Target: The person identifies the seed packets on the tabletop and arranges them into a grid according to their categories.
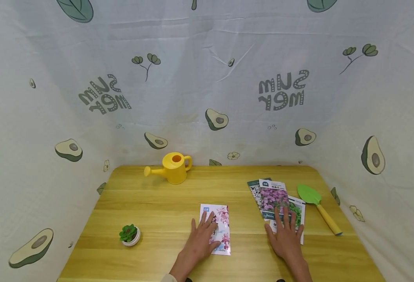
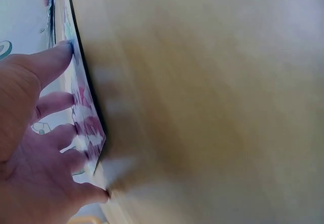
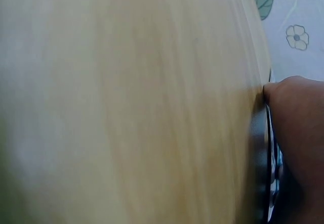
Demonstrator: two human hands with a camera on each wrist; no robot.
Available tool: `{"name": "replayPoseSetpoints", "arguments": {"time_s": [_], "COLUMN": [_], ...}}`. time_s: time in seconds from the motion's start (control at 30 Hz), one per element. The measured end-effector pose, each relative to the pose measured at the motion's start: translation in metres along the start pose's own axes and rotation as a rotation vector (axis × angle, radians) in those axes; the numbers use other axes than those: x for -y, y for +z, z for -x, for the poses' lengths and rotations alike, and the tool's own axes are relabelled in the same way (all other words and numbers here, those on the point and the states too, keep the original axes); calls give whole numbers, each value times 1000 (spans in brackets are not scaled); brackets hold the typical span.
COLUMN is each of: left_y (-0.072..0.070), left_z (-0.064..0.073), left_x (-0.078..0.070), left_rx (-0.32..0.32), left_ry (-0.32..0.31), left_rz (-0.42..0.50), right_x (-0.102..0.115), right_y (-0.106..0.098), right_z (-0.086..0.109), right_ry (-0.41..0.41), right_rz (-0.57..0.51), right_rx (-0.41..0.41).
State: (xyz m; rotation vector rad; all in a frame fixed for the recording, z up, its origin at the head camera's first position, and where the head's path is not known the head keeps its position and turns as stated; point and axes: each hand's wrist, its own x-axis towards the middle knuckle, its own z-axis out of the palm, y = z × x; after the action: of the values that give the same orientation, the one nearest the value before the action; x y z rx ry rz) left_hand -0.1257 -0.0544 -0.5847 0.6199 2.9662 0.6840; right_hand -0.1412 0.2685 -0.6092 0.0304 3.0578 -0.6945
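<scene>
My left hand (image 1: 199, 241) rests with spread fingers on a seed packet (image 1: 223, 219) printed with pink blossoms, lying flat near the table's middle. In the left wrist view, the fingertips (image 2: 66, 52) touch the face of that packet. Farther right, my right hand (image 1: 287, 241) lies with fingers extended over the lower part of several overlapping seed packets. On top is one with purple flowers (image 1: 273, 196); a white-flowered packet (image 1: 254, 191) shows at its left, and a green-leaf packet (image 1: 299, 207) at its right. The right wrist view shows little of this hand (image 3: 298, 123).
A yellow watering can (image 1: 174, 172) stands at the back left of the wooden table (image 1: 150, 203). At the left is a small succulent in a white pot (image 1: 132, 239). A green trowel with a yellow handle (image 1: 326, 217) lies right of the packets. Printed cloth (image 1: 178, 90) surrounds the table.
</scene>
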Motion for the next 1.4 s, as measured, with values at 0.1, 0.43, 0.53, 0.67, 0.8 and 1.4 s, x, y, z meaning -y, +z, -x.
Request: {"name": "replayPoseSetpoints", "arguments": {"time_s": [0.1, 0.43, 0.53, 0.67, 0.8, 1.4], "left_y": [-1, -3, -4, -4, -5, -16], "left_z": [3, 15, 20, 26, 33, 48], "left_x": [1, 5, 7, 9, 11, 14], "left_rx": [6, 21, 18, -5, -18, 106], "left_ry": [-9, -8, 0, 17, 18, -71], "left_rz": [21, -22, -21, -33, -34, 83], "right_x": [1, 2, 0, -3, -2, 4], "right_y": [-1, -5, -5, -3, -2, -4], "right_z": [0, 0, 1, 0, 0, -2], "right_ry": [5, 27, 35, 36, 24, 1], "right_rz": [3, 3, 2, 11, 5, 1], "right_rx": [2, 25, 42, 48, 33, 31]}}
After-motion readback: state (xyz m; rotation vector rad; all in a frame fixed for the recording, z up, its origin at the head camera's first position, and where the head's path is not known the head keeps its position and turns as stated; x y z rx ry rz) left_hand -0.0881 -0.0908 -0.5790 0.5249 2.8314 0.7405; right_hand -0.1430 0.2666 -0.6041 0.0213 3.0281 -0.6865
